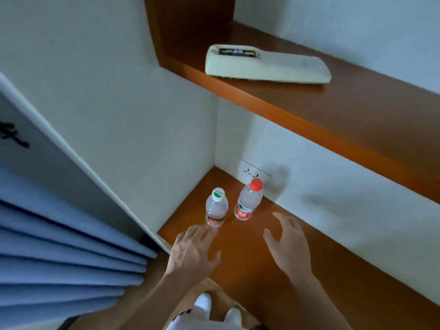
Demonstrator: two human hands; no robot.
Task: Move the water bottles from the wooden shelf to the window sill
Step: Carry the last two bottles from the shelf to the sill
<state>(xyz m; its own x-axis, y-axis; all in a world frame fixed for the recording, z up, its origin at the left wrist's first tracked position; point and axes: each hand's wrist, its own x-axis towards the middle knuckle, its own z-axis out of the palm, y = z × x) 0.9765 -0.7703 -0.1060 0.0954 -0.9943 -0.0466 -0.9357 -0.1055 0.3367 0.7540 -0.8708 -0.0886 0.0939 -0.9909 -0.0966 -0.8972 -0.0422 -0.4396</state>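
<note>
bottles: i count two, white-cap bottle [216,209] and red-cap bottle [248,201], labels too blurred to read; left hand [192,252], right hand [289,244], fingers apart.

The white-capped bottle [216,210] and red-capped bottle [247,206] were hemmed by a side wall [142,139] at 9 o'clock and a back wall [321,194] at 1; bare shelf board [247,258] was left open at 5 o'clock.

Probably a home bedroom, wooden shelf [333,120], blue curtain [59,246], wall socket [253,173], remote [266,64]
</note>
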